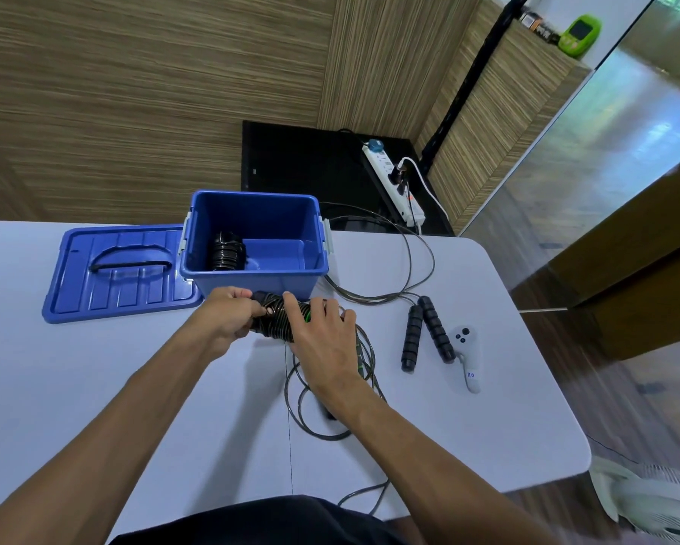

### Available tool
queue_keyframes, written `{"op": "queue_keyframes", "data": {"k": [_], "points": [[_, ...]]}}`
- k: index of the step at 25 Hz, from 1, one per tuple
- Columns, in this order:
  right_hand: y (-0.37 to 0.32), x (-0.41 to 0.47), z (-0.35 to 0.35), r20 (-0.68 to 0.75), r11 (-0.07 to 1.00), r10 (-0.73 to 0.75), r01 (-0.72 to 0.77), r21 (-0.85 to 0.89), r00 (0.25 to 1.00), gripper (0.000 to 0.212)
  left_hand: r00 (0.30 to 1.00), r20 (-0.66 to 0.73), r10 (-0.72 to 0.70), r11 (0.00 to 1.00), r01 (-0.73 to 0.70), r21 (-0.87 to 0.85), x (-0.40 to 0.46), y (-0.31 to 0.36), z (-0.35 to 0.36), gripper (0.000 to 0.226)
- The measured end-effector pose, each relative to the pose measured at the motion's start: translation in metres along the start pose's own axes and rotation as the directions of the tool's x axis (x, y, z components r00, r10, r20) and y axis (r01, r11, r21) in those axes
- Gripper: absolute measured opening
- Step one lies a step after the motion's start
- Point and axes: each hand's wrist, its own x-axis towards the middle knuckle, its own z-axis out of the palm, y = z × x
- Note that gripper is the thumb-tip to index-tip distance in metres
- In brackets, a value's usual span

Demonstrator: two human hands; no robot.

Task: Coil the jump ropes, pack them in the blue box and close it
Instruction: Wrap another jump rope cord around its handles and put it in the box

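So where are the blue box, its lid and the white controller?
Blue box (252, 279): head view, front wall.
Lid (106, 293): head view, ribbed top near the front edge.
Controller (465, 342): head view, round head with buttons.

We grip a half-wound jump rope (277, 318) with our left hand (228, 314), our right hand (324, 340) open over its coils. One coiled rope (226, 251) lies in the open blue box (252, 277), lid (118, 269) beside it; another rope's handles (425, 332) lie near a white controller (466, 352).

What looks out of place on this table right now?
The white game controller beside the loose jump rope handles is no part of the packing. One rope's cord trails off the table's far edge.
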Motion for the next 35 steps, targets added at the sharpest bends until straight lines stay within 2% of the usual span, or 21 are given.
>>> {"op": "queue_keyframes", "data": {"k": [5, 9, 11, 14, 17, 19, 21, 24, 26, 29, 31, 35], "points": [[-0.001, -0.001, 0.008, -0.013, 0.997, 0.074, -0.074, 0.001, 0.997, 0.095, 0.983, 0.008, 0.183, 0.949, -0.178, 0.262, -0.013, -0.008, 0.010, 0.020], [-0.004, -0.006, 0.010, -0.006, 0.998, 0.057, -0.057, -0.013, 0.998, 0.094, 0.968, -0.063, 0.243, 0.915, -0.207, 0.347, -0.010, -0.016, 0.020, 0.015], [-0.004, -0.010, 0.008, -0.017, 0.999, 0.046, -0.046, -0.013, 0.999, 0.092, 0.974, -0.071, 0.213, 0.925, -0.178, 0.337, -0.010, -0.016, 0.023, 0.015], [-0.001, -0.013, 0.008, -0.039, 1.000, 0.013, -0.013, -0.012, 0.999, 0.095, 0.994, -0.064, 0.094, 0.966, -0.075, 0.249, -0.009, -0.008, 0.017, 0.015], [0.000, -0.010, 0.011, -0.058, 1.000, -0.005, 0.005, 0.004, 0.998, 0.100, 0.999, 0.017, -0.040, 0.997, 0.039, 0.072, -0.008, 0.002, 0.005, 0.024], [-0.002, -0.006, 0.012, -0.084, 1.000, 0.007, -0.006, 0.016, 0.996, 0.092, 0.998, 0.048, -0.045, 0.998, 0.043, 0.036, -0.009, 0.002, 0.002, 0.020], [-0.004, -0.008, 0.014, -0.110, 0.999, 0.029, -0.025, 0.039, 0.994, 0.083, 1.000, 0.023, 0.015, 0.992, -0.017, 0.124, -0.013, 0.000, 0.003, 0.006], [-0.003, -0.008, 0.014, -0.129, 0.996, 0.048, -0.037, 0.086, 0.991, 0.082, 0.978, -0.040, 0.204, 0.941, -0.185, 0.284, -0.018, -0.007, 0.005, 0.016], [-0.001, -0.007, 0.013, -0.143, 0.995, 0.043, -0.029, 0.099, 0.989, 0.083, 0.918, -0.092, 0.386, 0.831, -0.303, 0.466, -0.021, -0.012, 0.007, 0.014], [0.000, -0.005, 0.011, -0.169, 0.992, 0.051, -0.030, 0.124, 0.984, 0.083, 0.782, -0.063, 0.620, 0.634, -0.452, 0.627, -0.021, -0.024, 0.007, 0.009], [0.003, -0.007, 0.014, -0.172, 0.989, 0.046, -0.021, 0.143, 0.984, 0.083, 0.709, -0.017, 0.705, 0.526, -0.507, 0.682, -0.017, -0.031, 0.002, 0.009], [0.005, -0.010, 0.016, -0.164, 0.982, 0.058, -0.027, 0.188, 0.985, 0.083, 0.675, 0.115, 0.729, 0.484, -0.626, 0.612, -0.007, -0.035, -0.014, 0.015]]}}
